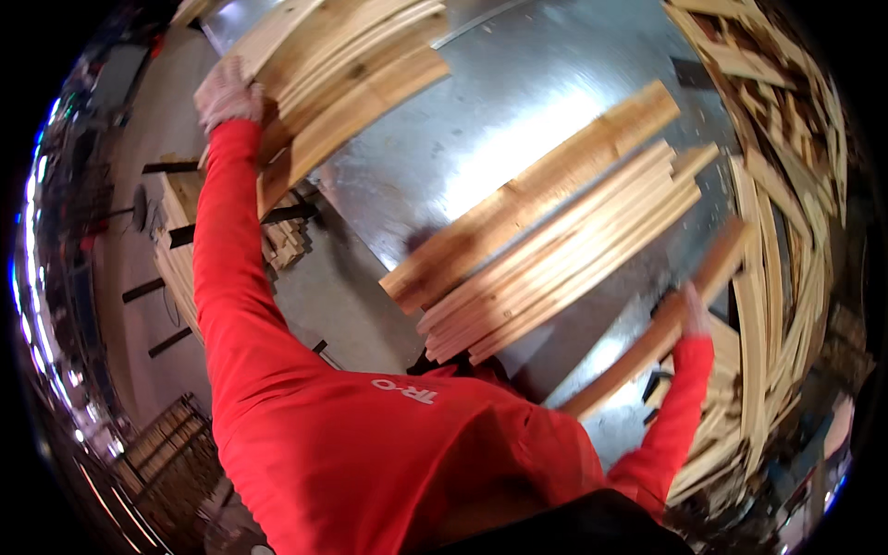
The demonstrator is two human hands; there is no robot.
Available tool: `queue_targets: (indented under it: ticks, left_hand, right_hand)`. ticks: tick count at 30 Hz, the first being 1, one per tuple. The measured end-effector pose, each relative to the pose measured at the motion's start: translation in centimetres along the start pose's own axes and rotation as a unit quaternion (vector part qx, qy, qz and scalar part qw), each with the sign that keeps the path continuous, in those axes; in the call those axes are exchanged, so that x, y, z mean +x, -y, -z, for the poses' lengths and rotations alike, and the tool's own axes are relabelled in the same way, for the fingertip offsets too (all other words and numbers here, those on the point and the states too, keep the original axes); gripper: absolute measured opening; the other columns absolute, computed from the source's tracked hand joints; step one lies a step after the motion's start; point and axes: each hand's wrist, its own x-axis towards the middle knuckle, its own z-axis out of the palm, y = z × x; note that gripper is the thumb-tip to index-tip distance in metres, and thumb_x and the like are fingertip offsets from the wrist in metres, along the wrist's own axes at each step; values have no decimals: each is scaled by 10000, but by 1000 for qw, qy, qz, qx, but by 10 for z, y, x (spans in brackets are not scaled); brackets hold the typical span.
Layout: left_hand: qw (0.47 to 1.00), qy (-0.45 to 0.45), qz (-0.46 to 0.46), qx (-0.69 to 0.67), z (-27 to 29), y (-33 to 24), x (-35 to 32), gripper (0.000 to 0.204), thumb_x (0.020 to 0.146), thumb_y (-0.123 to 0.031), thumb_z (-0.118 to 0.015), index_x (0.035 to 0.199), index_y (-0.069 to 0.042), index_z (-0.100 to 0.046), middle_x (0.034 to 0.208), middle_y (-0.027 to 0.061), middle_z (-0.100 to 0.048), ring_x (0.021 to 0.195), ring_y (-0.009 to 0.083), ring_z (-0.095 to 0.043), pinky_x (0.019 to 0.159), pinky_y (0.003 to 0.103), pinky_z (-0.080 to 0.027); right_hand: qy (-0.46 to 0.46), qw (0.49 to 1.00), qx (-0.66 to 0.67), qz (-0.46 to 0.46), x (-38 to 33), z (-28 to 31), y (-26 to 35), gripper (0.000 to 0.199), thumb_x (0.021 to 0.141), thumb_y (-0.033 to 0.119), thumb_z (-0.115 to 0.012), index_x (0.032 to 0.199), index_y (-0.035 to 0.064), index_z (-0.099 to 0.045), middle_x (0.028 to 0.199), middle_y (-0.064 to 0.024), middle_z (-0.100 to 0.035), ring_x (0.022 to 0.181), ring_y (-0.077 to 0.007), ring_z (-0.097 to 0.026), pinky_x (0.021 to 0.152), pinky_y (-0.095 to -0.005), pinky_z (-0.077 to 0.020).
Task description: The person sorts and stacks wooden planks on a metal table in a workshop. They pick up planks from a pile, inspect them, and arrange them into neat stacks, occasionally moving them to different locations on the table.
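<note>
Pale wood everywhere on the shiny metal table (518, 102). My right hand (692, 310) is clamped around a long plank (661, 328) slanting off the table's right edge; my left hand (227, 92), fingers curled, grips the end of a plank stack (342, 79) at top left. I judge the plank stiff, rough, moderately heavy, best held near mid-length. A second bundle (555, 250) lies between.

Your tabletop (518, 102) is bare sheet metal, glossy and glaring. The boards (555, 250) on it are pale, matt, rough-sawn wood. Your sleeve (231, 268) is soft red cloth.
</note>
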Motion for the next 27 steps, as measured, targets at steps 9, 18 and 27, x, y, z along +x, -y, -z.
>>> queue_targets:
  ticks: [9, 18, 27]
  left_hand:
    - [955, 247, -161, -15, 11, -86, -68, 898, 708, -387, -796, 1442, -202, -312, 1439, 252, -331, 1308, 449, -347, 1039, 501, -375]
    - [934, 285, -216, -7, -61, -48, -56, 714, 892, -225, -547, 1509, -253, -188, 1488, 226, -288, 1295, 440, -383, 951, 516, -458]
    - [768, 43, -344, -539, 118, -196, -132, 606, 860, -108, -642, 1408, -16, -400, 1375, 203, -483, 1192, 354, -541, 978, 432, -475]
  right_hand:
    - [-129, 945, 157, -256, 108, 25, 219, 945, 864, 744, -254, 1249, -71, -538, 1216, -328, -556, 1217, -430, -496, 1032, -434, -349]
    - [-63, 917, 355, -171, -44, -41, 300, 785, 862, 601, -550, 1376, 18, -437, 1231, -216, -604, 1164, -368, -555, 1016, -386, -415]
    - [-223, 939, -98, -245, -61, -2, 275, 930, 836, 689, -469, 1490, 61, -263, 1457, -229, -390, 1377, -377, -331, 1143, -440, -244]
